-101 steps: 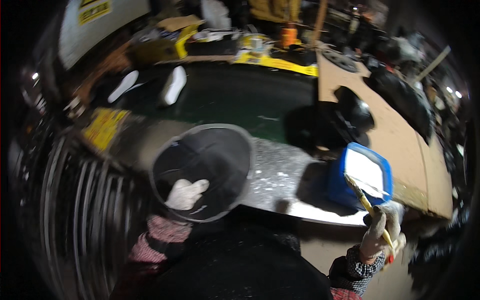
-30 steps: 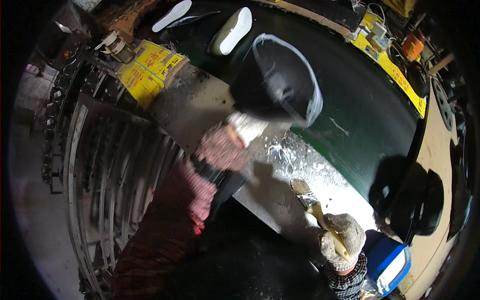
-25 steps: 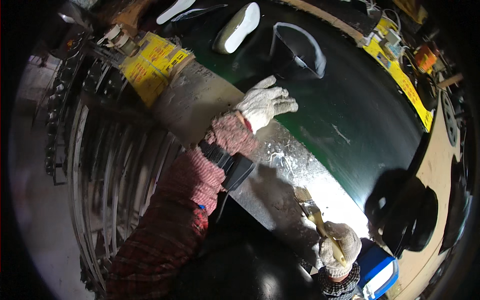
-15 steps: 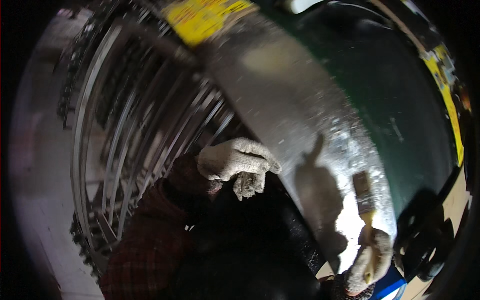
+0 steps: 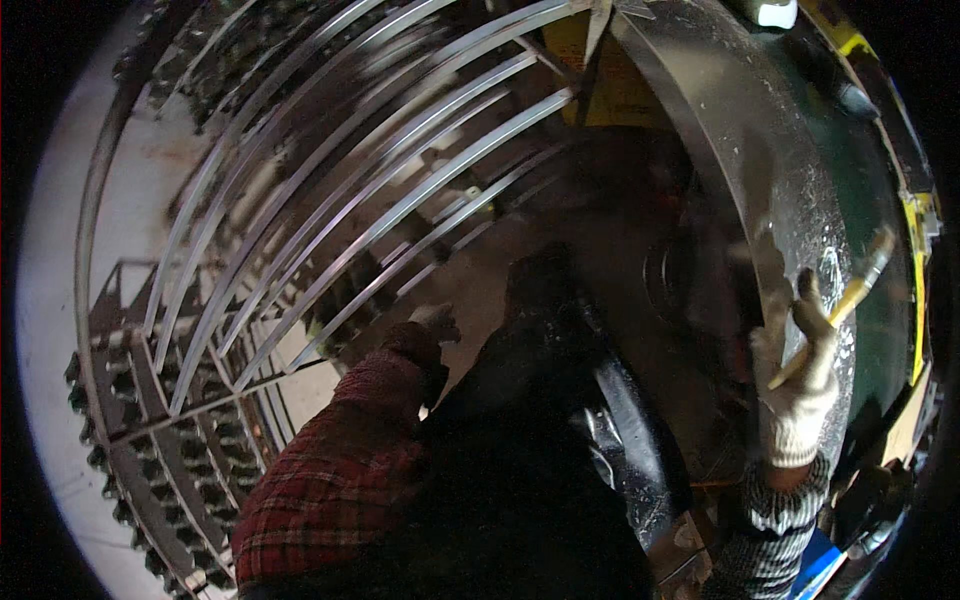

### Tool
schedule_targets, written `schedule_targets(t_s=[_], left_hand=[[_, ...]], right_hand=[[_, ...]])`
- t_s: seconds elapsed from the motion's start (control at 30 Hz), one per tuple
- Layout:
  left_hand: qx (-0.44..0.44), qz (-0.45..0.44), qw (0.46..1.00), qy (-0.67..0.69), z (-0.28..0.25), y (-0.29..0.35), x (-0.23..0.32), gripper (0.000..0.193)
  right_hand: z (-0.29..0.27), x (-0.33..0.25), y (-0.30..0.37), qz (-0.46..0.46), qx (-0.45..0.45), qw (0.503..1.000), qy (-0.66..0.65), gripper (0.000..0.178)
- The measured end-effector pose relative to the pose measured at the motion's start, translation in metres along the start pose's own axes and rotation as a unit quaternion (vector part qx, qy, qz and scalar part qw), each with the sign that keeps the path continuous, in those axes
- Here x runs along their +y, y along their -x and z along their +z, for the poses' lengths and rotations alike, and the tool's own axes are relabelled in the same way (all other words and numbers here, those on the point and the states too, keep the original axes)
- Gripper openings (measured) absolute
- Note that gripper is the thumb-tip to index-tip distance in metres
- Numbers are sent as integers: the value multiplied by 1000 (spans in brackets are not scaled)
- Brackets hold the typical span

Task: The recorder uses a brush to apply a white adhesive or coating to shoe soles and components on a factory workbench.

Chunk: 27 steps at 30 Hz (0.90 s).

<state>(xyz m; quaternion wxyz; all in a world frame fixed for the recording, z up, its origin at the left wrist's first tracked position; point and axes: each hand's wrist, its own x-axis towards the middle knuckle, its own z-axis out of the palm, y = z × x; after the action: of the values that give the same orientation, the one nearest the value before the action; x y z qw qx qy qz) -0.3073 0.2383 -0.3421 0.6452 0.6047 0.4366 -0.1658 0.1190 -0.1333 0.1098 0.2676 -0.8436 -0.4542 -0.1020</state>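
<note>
At the right, my right hand (image 5: 800, 390), in a pale knitted work glove, is closed round the yellow handle of a paintbrush (image 5: 850, 300). The bristles point up and to the right, above a grey metal bench top (image 5: 730, 110) with worn, shiny patches. My left hand (image 5: 436, 321), gloved and dim, hangs low near the middle, beside a metal rack (image 5: 390, 215). It appears to hold nothing, with its fingers loosely apart. The red plaid left sleeve covers that forearm.
Long bars of the rack fill the upper left, with rows of dark round parts (image 5: 185, 480) below them. A green surface (image 5: 868, 320) borders the bench on the right, with a yellow strip (image 5: 915, 270) beyond. Something blue (image 5: 818, 562) lies at the lower right.
My view has swung toward the rack and floor. My left hand has dropped away from the bench edge. My right hand has lifted the paintbrush and tilted it to the right.
</note>
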Motion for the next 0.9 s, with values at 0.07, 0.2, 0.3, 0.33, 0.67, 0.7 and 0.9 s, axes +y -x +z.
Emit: schedule_targets(t_s=[0.07, 0.2, 0.3, 0.33, 0.67, 0.7, 0.9], left_hand=[[-1, -99, 963, 250, 75, -59, 86, 54], [169, -64, 980, 81, 69, -134, 151, 59], [189, -26, 970, -149, 84, -224, 177, 60], [187, -37, 961, -200, 90, -247, 179, 60], [191, -80, 955, -211, 97, -307, 156, 62], [187, -66, 969, -148, 93, -305, 156, 62], [-33, -30, 911, 411, 87, -183, 182, 63]], right_hand=[[14, 24, 2, -20, -8, 999, 43, 45], [24, 33, -2, -3, -49, 997, 62, 48], [4, 26, 3, 31, -136, 987, 80, 47], [2, 26, -14, 25, -163, 983, 77, 47], [1, 35, -16, 53, -215, 975, 9, 41], [3, 32, -19, 45, -209, 977, 15, 41], [15, 33, -22, 31, -119, 992, -35, 56]])
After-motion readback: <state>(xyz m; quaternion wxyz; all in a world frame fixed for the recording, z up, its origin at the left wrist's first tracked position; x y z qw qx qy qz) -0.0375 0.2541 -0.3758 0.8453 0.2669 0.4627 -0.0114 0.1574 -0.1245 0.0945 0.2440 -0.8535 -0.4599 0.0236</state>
